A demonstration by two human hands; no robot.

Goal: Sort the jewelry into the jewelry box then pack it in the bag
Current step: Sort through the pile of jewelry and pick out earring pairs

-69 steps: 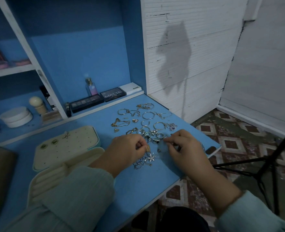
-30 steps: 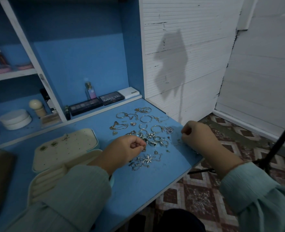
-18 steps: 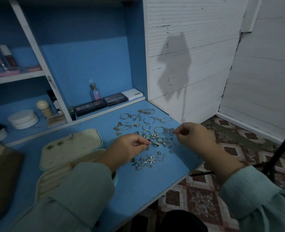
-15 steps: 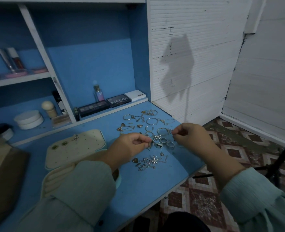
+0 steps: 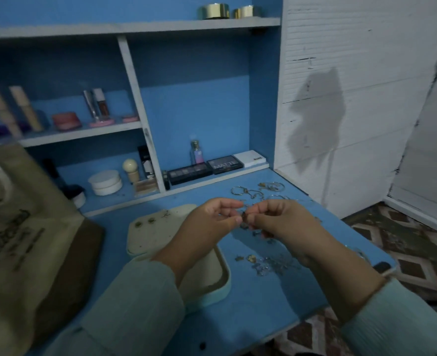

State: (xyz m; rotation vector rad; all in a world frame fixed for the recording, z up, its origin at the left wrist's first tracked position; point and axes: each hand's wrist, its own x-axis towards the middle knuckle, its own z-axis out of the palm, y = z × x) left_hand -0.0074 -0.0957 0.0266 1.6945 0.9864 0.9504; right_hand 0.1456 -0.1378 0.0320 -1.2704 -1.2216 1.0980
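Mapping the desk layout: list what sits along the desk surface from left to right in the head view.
Tote bag → open jewelry box → left hand → small jewelry piece pinched between both hands → right hand.

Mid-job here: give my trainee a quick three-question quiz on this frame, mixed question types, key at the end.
1. True or false: the jewelry box is closed.
2. What do the left hand and right hand hold between them? A) a small jewelry piece B) the perfume bottle C) the bag
3. Fill in: loose jewelry lies on the ___ desk.

Key: 1 false; 2 A; 3 blue.
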